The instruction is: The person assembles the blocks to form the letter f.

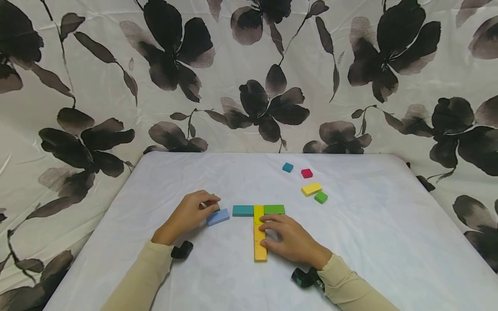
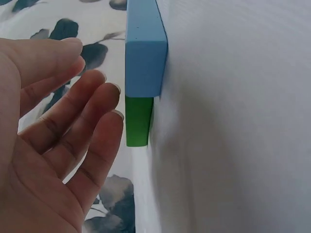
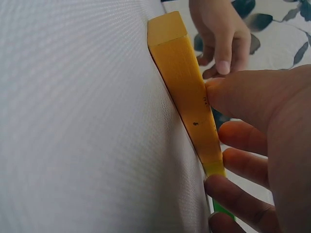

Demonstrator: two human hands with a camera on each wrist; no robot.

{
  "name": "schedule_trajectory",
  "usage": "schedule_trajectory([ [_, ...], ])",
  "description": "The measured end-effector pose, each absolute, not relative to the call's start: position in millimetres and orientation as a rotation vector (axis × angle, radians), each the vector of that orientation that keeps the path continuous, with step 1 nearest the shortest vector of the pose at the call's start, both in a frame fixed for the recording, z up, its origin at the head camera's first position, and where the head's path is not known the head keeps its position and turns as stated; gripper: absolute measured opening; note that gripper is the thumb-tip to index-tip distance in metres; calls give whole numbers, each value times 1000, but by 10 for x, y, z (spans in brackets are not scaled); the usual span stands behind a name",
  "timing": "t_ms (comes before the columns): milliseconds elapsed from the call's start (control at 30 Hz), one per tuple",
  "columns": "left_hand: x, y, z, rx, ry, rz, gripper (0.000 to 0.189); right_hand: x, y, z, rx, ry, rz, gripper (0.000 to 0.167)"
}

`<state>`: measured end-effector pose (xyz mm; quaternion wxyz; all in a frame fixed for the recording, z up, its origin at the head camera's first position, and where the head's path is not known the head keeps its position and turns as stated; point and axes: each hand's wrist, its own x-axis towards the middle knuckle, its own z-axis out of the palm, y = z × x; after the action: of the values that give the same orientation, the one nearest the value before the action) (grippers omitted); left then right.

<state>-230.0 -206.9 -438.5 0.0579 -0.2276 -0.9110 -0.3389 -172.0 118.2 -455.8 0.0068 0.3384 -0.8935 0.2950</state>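
Note:
My left hand (image 1: 190, 214) is over the table's left half, beside a light-blue block (image 1: 218, 217) and a green block (image 2: 137, 121) partly covered by the fingers in the head view. In the left wrist view its bent fingers stand apart from both blocks. Fingertips and thumb of my right hand (image 1: 292, 239) touch the right side of a column of yellow blocks (image 1: 260, 255) laid end to end. Flanking the column's far end are a teal block (image 1: 243, 211) on the left and a green rectangular block (image 1: 274, 209) on the right, forming a T shape.
Farther back on the white-covered table (image 1: 186, 172) lie a small teal block (image 1: 288, 167), a red block (image 1: 307, 173), a yellow block (image 1: 311, 189) and a small green block (image 1: 320, 197). Behind the table hangs a flowered cloth (image 1: 233, 65).

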Motion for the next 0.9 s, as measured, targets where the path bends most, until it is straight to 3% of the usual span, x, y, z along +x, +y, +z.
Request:
schedule_trajectory([
  [900,-2216,-2163,-4477,-651,-2825,-1077,16,-1718,1180,-4558,1060,-2800,911,33],
])
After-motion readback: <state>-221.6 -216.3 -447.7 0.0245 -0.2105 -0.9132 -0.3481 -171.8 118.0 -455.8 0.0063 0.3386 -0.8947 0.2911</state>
